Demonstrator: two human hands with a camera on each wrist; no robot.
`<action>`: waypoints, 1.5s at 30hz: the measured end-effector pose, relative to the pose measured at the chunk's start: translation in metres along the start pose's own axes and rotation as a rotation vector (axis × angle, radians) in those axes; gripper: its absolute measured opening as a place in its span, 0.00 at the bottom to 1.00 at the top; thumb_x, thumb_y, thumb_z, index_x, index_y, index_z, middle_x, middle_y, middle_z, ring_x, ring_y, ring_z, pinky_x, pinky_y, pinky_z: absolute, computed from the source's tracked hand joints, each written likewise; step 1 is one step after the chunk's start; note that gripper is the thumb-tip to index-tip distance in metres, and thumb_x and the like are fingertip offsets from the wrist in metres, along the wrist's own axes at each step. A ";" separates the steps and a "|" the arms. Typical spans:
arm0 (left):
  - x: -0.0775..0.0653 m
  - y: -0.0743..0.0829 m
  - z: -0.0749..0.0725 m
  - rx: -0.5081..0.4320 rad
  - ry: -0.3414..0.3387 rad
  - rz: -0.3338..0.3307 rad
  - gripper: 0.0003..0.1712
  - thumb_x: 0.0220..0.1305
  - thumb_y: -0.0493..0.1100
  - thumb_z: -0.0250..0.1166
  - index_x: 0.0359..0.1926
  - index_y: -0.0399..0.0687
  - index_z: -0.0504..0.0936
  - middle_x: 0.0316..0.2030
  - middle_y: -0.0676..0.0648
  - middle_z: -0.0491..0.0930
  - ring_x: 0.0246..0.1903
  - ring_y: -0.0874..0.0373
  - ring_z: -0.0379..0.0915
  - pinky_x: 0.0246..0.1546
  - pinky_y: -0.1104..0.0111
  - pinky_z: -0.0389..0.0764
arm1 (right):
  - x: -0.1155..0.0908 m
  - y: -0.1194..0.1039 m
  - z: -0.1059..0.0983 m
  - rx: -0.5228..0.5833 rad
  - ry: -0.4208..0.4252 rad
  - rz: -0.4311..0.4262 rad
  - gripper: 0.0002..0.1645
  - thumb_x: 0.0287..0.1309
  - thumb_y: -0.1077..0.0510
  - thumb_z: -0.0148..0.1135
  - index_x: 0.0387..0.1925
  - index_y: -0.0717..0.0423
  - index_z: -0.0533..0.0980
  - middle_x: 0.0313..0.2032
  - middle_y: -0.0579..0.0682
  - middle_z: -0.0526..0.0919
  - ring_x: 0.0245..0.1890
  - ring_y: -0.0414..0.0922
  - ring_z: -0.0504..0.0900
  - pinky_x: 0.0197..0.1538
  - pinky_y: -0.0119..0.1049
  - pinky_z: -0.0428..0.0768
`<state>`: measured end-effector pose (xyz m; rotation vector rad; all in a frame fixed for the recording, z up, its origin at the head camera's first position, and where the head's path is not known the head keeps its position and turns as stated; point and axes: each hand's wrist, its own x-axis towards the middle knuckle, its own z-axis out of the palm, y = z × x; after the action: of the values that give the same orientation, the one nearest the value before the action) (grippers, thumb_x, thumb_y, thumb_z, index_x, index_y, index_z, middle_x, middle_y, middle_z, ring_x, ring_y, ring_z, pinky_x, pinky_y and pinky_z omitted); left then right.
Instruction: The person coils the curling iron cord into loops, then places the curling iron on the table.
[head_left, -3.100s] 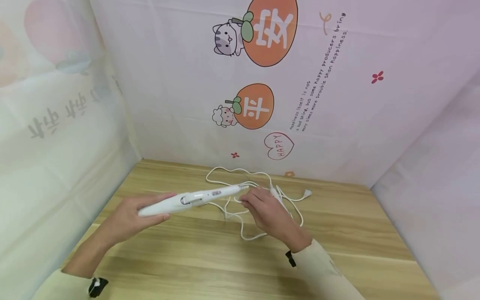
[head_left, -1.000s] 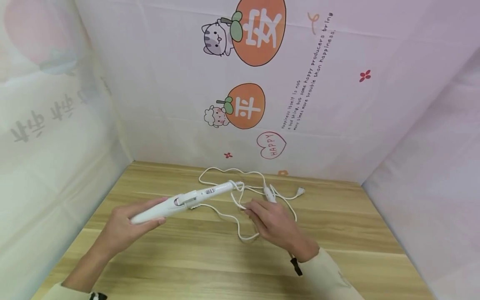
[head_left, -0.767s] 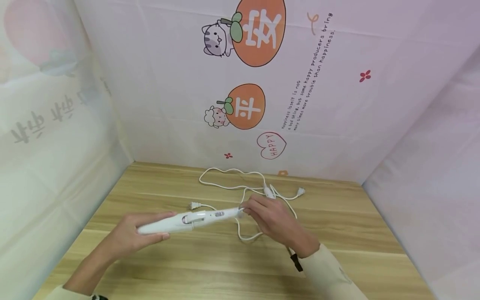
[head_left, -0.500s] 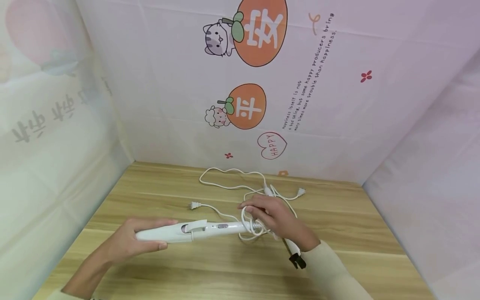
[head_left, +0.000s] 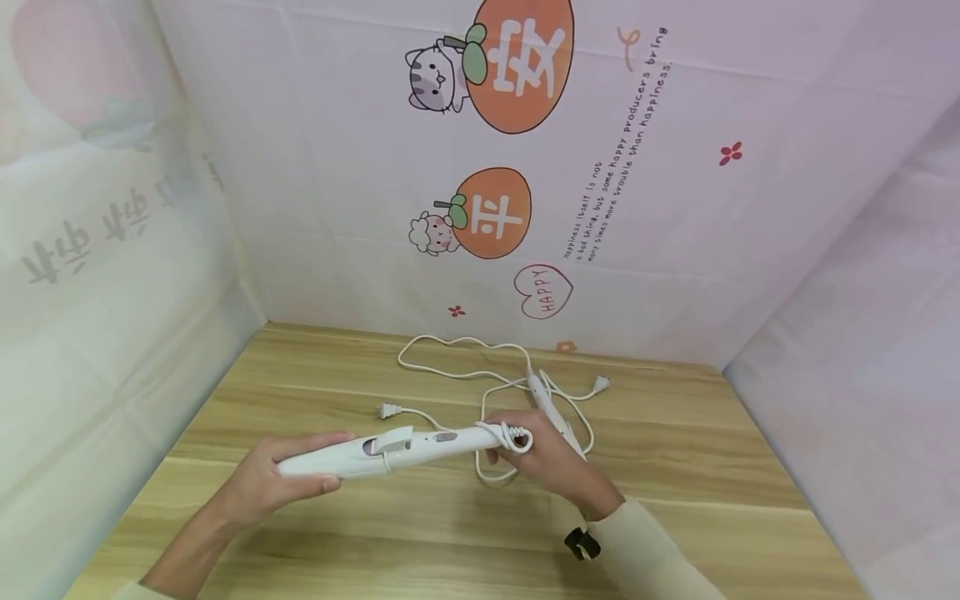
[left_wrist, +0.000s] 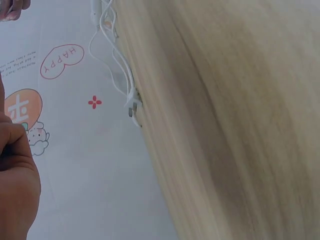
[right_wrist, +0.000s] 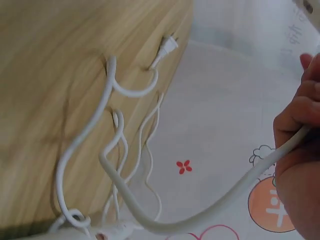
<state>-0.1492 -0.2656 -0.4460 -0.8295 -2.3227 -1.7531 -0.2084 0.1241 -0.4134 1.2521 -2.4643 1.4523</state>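
Note:
My left hand (head_left: pixel 258 479) grips the wide end of a white hair styling iron (head_left: pixel 337 460), held above the table almost level. A small lever stands up from its middle, and a grey switch lies further along. At the narrow tail, the white cord (head_left: pixel 527 442) loops around the end. My right hand (head_left: pixel 551 462) is behind that tail, its fingers partly hidden. In the right wrist view the cord (right_wrist: pixel 220 210) runs into the curled fingers of my right hand (right_wrist: pixel 300 175). The left wrist view catches only the edge of a hand (left_wrist: pixel 17 185).
A second white handheld device (head_left: pixel 551 408) lies on the wooden table (head_left: pixel 390 542) behind my right hand. Loose cord is spread around it. One plug (head_left: pixel 389 411) rests left of the cords, another plug (head_left: pixel 602 384) on the right. Printed cloth walls (head_left: pixel 337 167) enclose the back and sides.
The iron came down towards me, then its tail tilted slightly up. My right hand passed from above the tail to behind it, and the cord now loops around the tail.

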 end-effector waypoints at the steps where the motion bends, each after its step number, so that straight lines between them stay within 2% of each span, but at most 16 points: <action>1: 0.000 0.000 0.001 0.005 0.014 -0.004 0.32 0.61 0.25 0.76 0.65 0.46 0.88 0.56 0.66 0.89 0.38 0.65 0.83 0.33 0.68 0.84 | 0.000 -0.001 0.002 0.023 0.012 0.030 0.10 0.67 0.74 0.63 0.35 0.60 0.84 0.25 0.51 0.85 0.26 0.32 0.73 0.30 0.27 0.72; 4: 0.002 0.004 0.002 0.027 0.089 -0.026 0.31 0.61 0.26 0.76 0.66 0.44 0.87 0.57 0.67 0.88 0.40 0.66 0.84 0.33 0.67 0.86 | 0.000 -0.003 0.008 0.011 0.036 0.071 0.14 0.78 0.67 0.59 0.33 0.58 0.84 0.25 0.47 0.85 0.23 0.29 0.69 0.27 0.26 0.69; 5: 0.003 0.006 0.002 0.037 0.123 -0.040 0.31 0.61 0.27 0.76 0.66 0.44 0.87 0.57 0.68 0.88 0.41 0.66 0.84 0.33 0.68 0.86 | 0.000 -0.003 0.009 -0.010 0.045 0.069 0.14 0.80 0.65 0.58 0.36 0.57 0.86 0.25 0.46 0.85 0.22 0.29 0.68 0.26 0.26 0.68; 9: 0.006 0.013 0.001 0.091 0.243 -0.081 0.32 0.60 0.28 0.78 0.65 0.45 0.87 0.57 0.71 0.87 0.40 0.67 0.84 0.33 0.69 0.86 | 0.001 -0.004 0.013 -0.129 0.065 0.031 0.17 0.84 0.59 0.56 0.36 0.51 0.86 0.25 0.39 0.84 0.20 0.27 0.63 0.25 0.26 0.67; 15: 0.007 0.016 -0.007 0.188 0.316 -0.144 0.31 0.62 0.33 0.80 0.66 0.47 0.87 0.54 0.78 0.84 0.39 0.68 0.82 0.31 0.70 0.84 | -0.002 -0.011 0.013 -0.207 0.070 0.020 0.16 0.85 0.59 0.54 0.35 0.48 0.80 0.23 0.38 0.79 0.20 0.26 0.68 0.23 0.28 0.72; 18: 0.005 0.015 -0.012 0.239 0.327 -0.174 0.30 0.62 0.36 0.81 0.66 0.49 0.87 0.54 0.79 0.84 0.36 0.66 0.80 0.28 0.69 0.82 | -0.003 -0.014 0.010 -0.271 0.056 0.003 0.15 0.85 0.58 0.54 0.35 0.47 0.77 0.23 0.37 0.77 0.21 0.27 0.67 0.25 0.27 0.71; 21: 0.002 0.014 -0.016 0.281 0.296 -0.207 0.30 0.63 0.41 0.82 0.66 0.53 0.88 0.55 0.70 0.88 0.32 0.64 0.79 0.24 0.67 0.79 | -0.005 -0.016 0.006 -0.453 0.073 -0.089 0.10 0.83 0.58 0.57 0.39 0.47 0.78 0.24 0.36 0.76 0.22 0.26 0.66 0.26 0.24 0.69; 23: 0.001 0.014 -0.018 0.293 0.250 -0.219 0.30 0.63 0.43 0.82 0.66 0.55 0.88 0.56 0.59 0.90 0.30 0.63 0.78 0.22 0.67 0.78 | -0.005 -0.017 0.003 -0.591 0.096 -0.181 0.07 0.83 0.57 0.59 0.42 0.49 0.81 0.26 0.36 0.78 0.23 0.27 0.67 0.26 0.23 0.69; 25: -0.001 0.013 -0.019 0.301 0.183 -0.224 0.30 0.63 0.45 0.82 0.66 0.57 0.88 0.57 0.48 0.91 0.29 0.64 0.78 0.22 0.67 0.78 | -0.005 -0.018 0.000 -0.704 0.121 -0.270 0.09 0.83 0.55 0.58 0.45 0.51 0.82 0.30 0.37 0.81 0.24 0.29 0.69 0.26 0.23 0.69; 28: -0.003 0.010 -0.019 0.283 0.063 -0.182 0.28 0.63 0.44 0.81 0.65 0.54 0.89 0.57 0.40 0.90 0.31 0.66 0.80 0.25 0.67 0.81 | -0.003 -0.019 -0.002 -0.765 0.138 -0.345 0.13 0.85 0.51 0.55 0.47 0.50 0.83 0.36 0.38 0.84 0.23 0.31 0.72 0.25 0.23 0.70; 30: -0.003 0.008 -0.017 0.270 -0.013 -0.131 0.27 0.63 0.42 0.81 0.64 0.53 0.89 0.57 0.42 0.91 0.37 0.68 0.84 0.31 0.69 0.84 | -0.001 -0.019 -0.003 -0.767 0.141 -0.370 0.13 0.85 0.49 0.55 0.46 0.48 0.83 0.38 0.39 0.83 0.23 0.32 0.73 0.25 0.24 0.71; 33: -0.006 0.006 -0.016 0.246 -0.097 -0.055 0.26 0.63 0.41 0.81 0.63 0.53 0.90 0.56 0.49 0.91 0.48 0.69 0.85 0.41 0.70 0.85 | 0.001 -0.015 -0.005 -0.729 0.139 -0.395 0.09 0.83 0.52 0.59 0.46 0.47 0.84 0.40 0.40 0.85 0.26 0.33 0.78 0.28 0.24 0.75; 36: -0.008 0.007 -0.015 0.201 -0.143 -0.017 0.27 0.63 0.38 0.80 0.63 0.53 0.90 0.57 0.55 0.91 0.54 0.69 0.85 0.46 0.71 0.85 | 0.001 -0.007 -0.007 -0.663 0.112 -0.384 0.05 0.76 0.57 0.67 0.48 0.48 0.86 0.39 0.40 0.88 0.31 0.31 0.82 0.32 0.25 0.78; 39: -0.009 0.006 -0.015 0.113 -0.164 -0.002 0.27 0.63 0.33 0.78 0.63 0.50 0.90 0.58 0.56 0.90 0.54 0.69 0.84 0.46 0.71 0.85 | -0.001 0.001 -0.009 -0.567 0.057 -0.331 0.08 0.75 0.60 0.67 0.50 0.49 0.88 0.34 0.39 0.87 0.31 0.28 0.79 0.36 0.25 0.79; 42: -0.009 0.004 -0.014 0.036 -0.156 0.024 0.29 0.62 0.28 0.75 0.65 0.48 0.88 0.60 0.57 0.89 0.52 0.69 0.84 0.44 0.70 0.85 | -0.002 0.006 -0.006 -0.467 0.011 -0.281 0.10 0.79 0.59 0.63 0.52 0.50 0.88 0.36 0.40 0.90 0.36 0.31 0.84 0.43 0.29 0.84; 45: -0.010 0.001 -0.012 -0.018 -0.128 0.050 0.32 0.62 0.23 0.72 0.66 0.47 0.87 0.61 0.60 0.88 0.49 0.68 0.84 0.40 0.69 0.85 | -0.004 0.008 0.001 -0.383 -0.010 -0.246 0.10 0.77 0.61 0.65 0.52 0.52 0.88 0.40 0.43 0.92 0.41 0.35 0.87 0.49 0.34 0.86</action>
<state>-0.1427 -0.2802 -0.4449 -1.0223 -2.3448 -1.7520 -0.2106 0.1281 -0.4211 1.4097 -2.3377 0.8675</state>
